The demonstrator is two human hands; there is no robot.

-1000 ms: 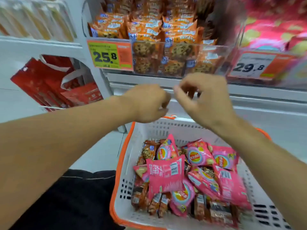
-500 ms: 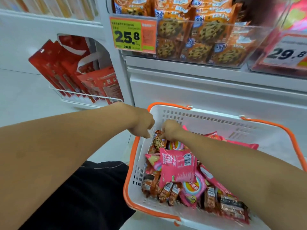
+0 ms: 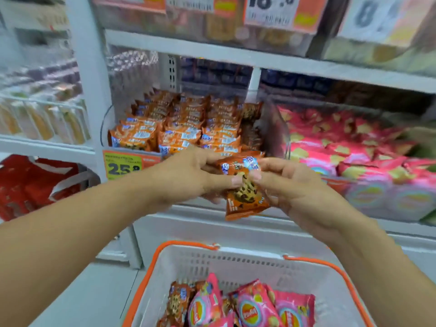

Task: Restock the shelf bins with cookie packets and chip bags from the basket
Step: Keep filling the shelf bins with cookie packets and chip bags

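In front of the cookie bin (image 3: 179, 128): cookie packet (image 3: 244, 190) held upright in mid-air, above the basket (image 3: 236, 260) and just short of the bin front. Left hand (image 3: 188, 178) clamped on packet's left edge, thumb and fingers pinching. Right hand (image 3: 287, 185) clamped on right edge, fingertips meeting the left hand's at packet centre. Bin stocked with rows of matching orange packets; price tag (image 3: 123, 165) fixed at lower left corner. Chip bin (image 3: 354, 156) to the right, filled with pink bags. Basket below, holding pink chip bags (image 3: 254, 308) and further cookie packets
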